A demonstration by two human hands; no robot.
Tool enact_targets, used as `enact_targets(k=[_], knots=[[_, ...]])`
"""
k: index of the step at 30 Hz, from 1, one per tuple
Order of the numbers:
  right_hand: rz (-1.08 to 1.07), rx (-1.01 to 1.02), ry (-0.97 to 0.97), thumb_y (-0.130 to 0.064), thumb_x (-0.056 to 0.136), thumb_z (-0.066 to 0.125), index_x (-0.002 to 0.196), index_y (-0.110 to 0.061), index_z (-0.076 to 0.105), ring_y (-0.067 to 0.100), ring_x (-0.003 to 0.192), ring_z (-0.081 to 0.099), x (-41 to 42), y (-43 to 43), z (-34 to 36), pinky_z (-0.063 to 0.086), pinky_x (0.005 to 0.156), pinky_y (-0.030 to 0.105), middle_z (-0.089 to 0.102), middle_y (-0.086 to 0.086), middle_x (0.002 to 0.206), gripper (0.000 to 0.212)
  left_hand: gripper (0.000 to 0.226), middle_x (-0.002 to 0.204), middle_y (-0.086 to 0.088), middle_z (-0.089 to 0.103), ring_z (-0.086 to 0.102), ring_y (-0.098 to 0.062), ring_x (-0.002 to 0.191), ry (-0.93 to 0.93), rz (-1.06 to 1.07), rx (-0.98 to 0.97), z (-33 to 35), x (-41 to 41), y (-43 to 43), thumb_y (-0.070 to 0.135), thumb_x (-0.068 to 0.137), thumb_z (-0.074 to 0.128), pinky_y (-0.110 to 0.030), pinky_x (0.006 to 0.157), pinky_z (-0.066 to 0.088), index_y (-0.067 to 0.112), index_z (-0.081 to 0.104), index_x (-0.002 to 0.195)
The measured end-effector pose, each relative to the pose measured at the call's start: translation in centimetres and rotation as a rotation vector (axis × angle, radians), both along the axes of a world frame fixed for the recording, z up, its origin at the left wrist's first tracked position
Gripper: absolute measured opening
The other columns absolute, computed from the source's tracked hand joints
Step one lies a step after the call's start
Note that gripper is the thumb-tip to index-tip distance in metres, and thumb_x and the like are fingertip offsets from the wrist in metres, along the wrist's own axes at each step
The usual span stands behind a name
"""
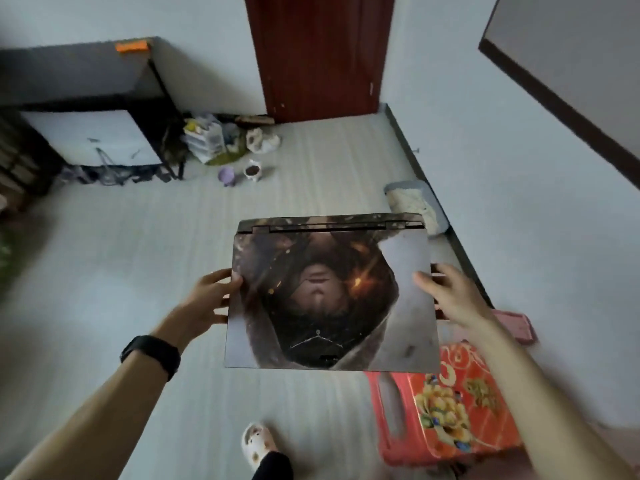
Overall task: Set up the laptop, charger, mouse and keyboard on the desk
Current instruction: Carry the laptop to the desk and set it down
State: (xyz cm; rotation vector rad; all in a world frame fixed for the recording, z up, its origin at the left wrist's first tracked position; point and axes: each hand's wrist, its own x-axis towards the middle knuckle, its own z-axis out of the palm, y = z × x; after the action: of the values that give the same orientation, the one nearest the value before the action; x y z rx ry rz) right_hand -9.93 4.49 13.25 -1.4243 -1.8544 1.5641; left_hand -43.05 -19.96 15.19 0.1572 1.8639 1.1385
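So the closed laptop (330,299) is hanging in mid-air over the floor, lid up, with the desk (69,74) way off at 10 o'clock. Biggest risk I'm seeing: it's only being pinched by its side edges, nothing is supporting it underneath, so a slip while walking could be dropping it onto the floor or clipping the red stool (446,410) at 5 o'clock. The left hand (211,296) is clamping the edge at 9 o'clock, thumb on top. The right hand (446,296) is gripping at 3 o'clock, thumb on the lid, fingers curling below. Charger, mouse and keyboard aren't showing anywhere.
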Motion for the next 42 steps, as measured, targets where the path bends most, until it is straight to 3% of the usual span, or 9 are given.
enact_targets(k=[4, 9, 18, 28, 32, 35, 42], knots=[[0.163, -0.001, 0.063, -0.043, 0.087, 0.073, 0.101, -0.027, 0.07, 0.022, 0.093, 0.074, -11.8, -2.0, 3.5, 0.062, 0.079, 0.051, 0.076, -0.004, 0.099, 0.021, 0.024, 0.102, -0.011, 0.068, 0.065, -0.03, 0.091, 0.022, 0.172, 0.064, 3.1, -7.0, -7.8, 0.022, 0.095, 0.063, -0.052, 0.081, 0.056, 0.018, 0.061, 0.119], [0.304, -0.057, 0.125, -0.034, 0.091, 0.071, 0.106, -0.02, 0.068, 0.023, 0.083, 0.075, -25.9, -7.5, 5.4, 0.058, 0.061, 0.035, 0.074, 0.003, 0.104, 0.021, 0.029, 0.099, -0.009, 0.069, 0.066, -0.027, 0.085, 0.072, 0.297, 0.075, 6.1, -17.3, -16.5, 0.02, 0.094, 0.065, -0.048, 0.079, 0.056, 0.017, 0.059, 0.123], [0.446, -0.085, 0.167, -0.036, 0.091, 0.07, 0.107, -0.019, 0.067, 0.029, 0.091, 0.073, -46.8, -15.3, 7.6, 0.057, 0.059, 0.033, 0.074, 0.003, 0.105, 0.023, 0.037, 0.104, -0.011, 0.071, 0.068, -0.026, 0.083, 0.127, 0.487, 0.091, 9.4, -32.6, -27.4, 0.02, 0.093, 0.068, -0.043, 0.071, 0.057, 0.016, 0.057, 0.129], [0.541, -0.018, 0.19, -0.033, 0.092, 0.07, 0.102, -0.022, 0.071, 0.018, 0.087, 0.075, -67.8, -13.8, 8.3, 0.062, 0.073, 0.04, 0.077, -0.003, 0.101, 0.015, 0.03, 0.093, -0.007, 0.07, 0.066, -0.022, 0.073, 0.143, 0.637, 0.147, 9.3, -48.0, -27.5, 0.017, 0.093, 0.067, -0.037, 0.062, 0.055, 0.023, 0.055, 0.12], [0.592, -0.044, 0.208, -0.028, 0.094, 0.069, 0.102, -0.023, 0.069, 0.017, 0.084, 0.074, -78.8, -11.7, 8.3, 0.057, 0.059, 0.03, 0.077, -0.002, 0.098, 0.01, 0.024, 0.097, -0.009, 0.072, 0.068, -0.025, 0.077, 0.142, 0.672, 0.148, 9.6, -56.8, -26.3, 0.017, 0.092, 0.069, -0.041, 0.068, 0.057, 0.023, 0.059, 0.113], [0.632, -0.041, 0.196, -0.031, 0.091, 0.071, 0.105, -0.021, 0.072, 0.023, 0.089, 0.075, -87.1, -10.1, 7.7, 0.062, 0.069, 0.042, 0.078, -0.001, 0.1, 0.017, 0.016, 0.098, -0.007, 0.071, 0.067, -0.025, 0.079, 0.167, 0.699, 0.137, 9.7, -63.7, -25.6, 0.018, 0.092, 0.068, -0.042, 0.072, 0.057, 0.025, 0.062, 0.105], [0.718, -0.08, 0.171, -0.033, 0.089, 0.074, 0.105, -0.019, 0.073, 0.017, 0.082, 0.075, -105.0, -8.6, 6.8, 0.057, 0.066, 0.032, 0.078, -0.001, 0.099, 0.021, 0.033, 0.108, -0.009, 0.072, 0.068, -0.025, 0.085, 0.143, 0.75, 0.128, 8.1, -77.9, -25.6, 0.022, 0.091, 0.07, -0.037, 0.066, 0.057, 0.022, 0.062, 0.123]])
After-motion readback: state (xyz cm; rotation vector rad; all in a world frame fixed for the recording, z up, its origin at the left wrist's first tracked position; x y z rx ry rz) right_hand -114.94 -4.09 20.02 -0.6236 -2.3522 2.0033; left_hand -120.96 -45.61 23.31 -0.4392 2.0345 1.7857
